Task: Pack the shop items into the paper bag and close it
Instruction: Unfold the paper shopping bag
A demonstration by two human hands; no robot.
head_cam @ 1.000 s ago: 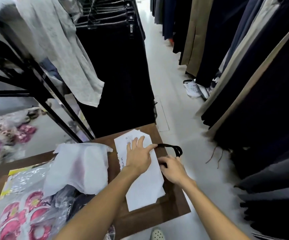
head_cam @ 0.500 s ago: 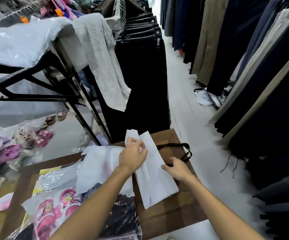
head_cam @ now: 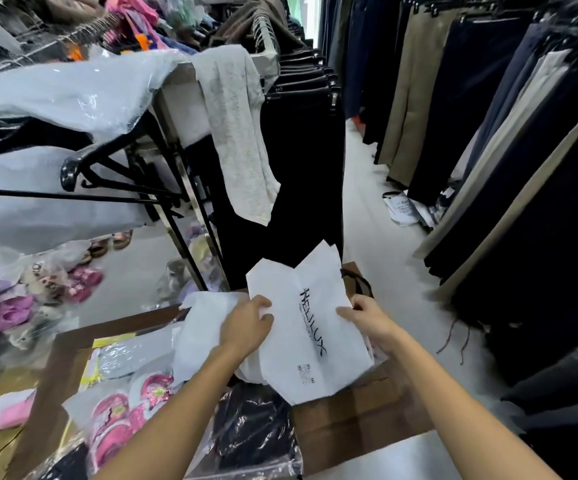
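Note:
A white paper bag (head_cam: 310, 327) with black lettering and a small QR print is lifted off the brown table (head_cam: 360, 420), its printed face toward me. My left hand (head_cam: 247, 322) grips its left edge and my right hand (head_cam: 367, 315) grips its right edge. Black cord handles (head_cam: 358, 282) show behind the bag at the table's far corner. Left of the bag lies crumpled white wrapping (head_cam: 204, 327). Nearer me are a plastic-wrapped black garment (head_cam: 253, 431) and a clear pack of pink slippers (head_cam: 121, 420).
A clothes rack (head_cam: 183, 181) with black trousers and a draped grey cloth (head_cam: 242, 133) stands just beyond the table. Dark hanging garments (head_cam: 522, 168) line the right of the aisle. Bagged footwear (head_cam: 21, 299) is piled on the floor at left. Papers (head_cam: 401, 209) lie on the aisle floor.
The white bag was pressed flat on the table; both hands have picked it up and turned its printed side toward me. The camera has tilted upward.

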